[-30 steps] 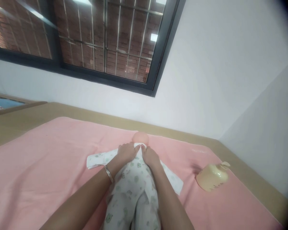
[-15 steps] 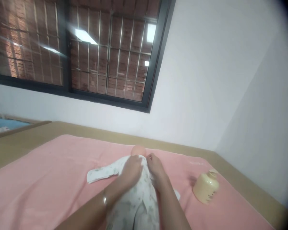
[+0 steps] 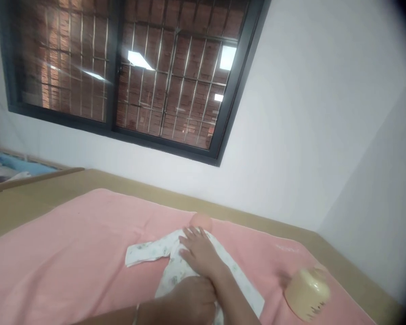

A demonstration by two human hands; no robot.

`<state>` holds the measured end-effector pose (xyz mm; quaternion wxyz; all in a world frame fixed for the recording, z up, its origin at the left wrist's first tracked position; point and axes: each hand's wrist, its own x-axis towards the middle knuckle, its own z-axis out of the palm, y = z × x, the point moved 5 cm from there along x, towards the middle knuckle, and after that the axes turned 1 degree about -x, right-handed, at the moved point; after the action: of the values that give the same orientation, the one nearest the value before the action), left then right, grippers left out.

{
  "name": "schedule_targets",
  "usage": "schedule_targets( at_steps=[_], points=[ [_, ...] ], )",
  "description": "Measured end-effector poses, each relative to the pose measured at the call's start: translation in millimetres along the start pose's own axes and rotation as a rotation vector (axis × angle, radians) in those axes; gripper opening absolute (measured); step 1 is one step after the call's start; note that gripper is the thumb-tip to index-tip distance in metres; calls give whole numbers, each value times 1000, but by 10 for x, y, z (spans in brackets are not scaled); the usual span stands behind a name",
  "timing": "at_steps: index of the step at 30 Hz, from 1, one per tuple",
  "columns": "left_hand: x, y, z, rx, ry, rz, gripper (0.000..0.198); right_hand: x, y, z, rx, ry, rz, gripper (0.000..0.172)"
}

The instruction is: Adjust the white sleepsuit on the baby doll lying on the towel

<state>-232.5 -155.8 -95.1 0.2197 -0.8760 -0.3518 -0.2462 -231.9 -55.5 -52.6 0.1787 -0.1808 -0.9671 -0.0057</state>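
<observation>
A white baby garment (image 3: 178, 267) with a small print lies on the pink mat (image 3: 98, 253), its sleeves spread to either side. At its collar shows a smooth rounded shape (image 3: 201, 220), like the top of a doll's head. My right hand (image 3: 200, 251) rests flat on the chest of the garment, fingers spread. Nearer to me, my left hand (image 3: 193, 295) is closed in a fist on the front of the garment, against the right wrist. Cloth pinched in that fist is mostly hidden. The garment's lower part is covered by my arms.
A pale yellow bottle (image 3: 307, 294) stands on the mat at the right. The mat lies on a tan surface (image 3: 128, 187) against a white wall (image 3: 274, 149). A dark-framed barred window (image 3: 112, 90) is above. Blue cloth (image 3: 37, 168) lies in a wooden-edged space at far left.
My left hand has drawn back from the collar down the garment and is now in a fist. My right hand has opened flat on the chest. The view has shifted left.
</observation>
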Motion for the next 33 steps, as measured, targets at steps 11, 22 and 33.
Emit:
schedule_targets(
  at_steps=[11,22,33],
  points=[
    [38,49,53,-182,-101,64,23,-118,113,-91,-45,24,120,59],
    [46,37,45,-211,-87,63,20,-170,111,-75,4,-52,85,56],
    [95,54,-42,-181,-66,81,10,-241,193,-70,43,-86,135,63]
  ],
)
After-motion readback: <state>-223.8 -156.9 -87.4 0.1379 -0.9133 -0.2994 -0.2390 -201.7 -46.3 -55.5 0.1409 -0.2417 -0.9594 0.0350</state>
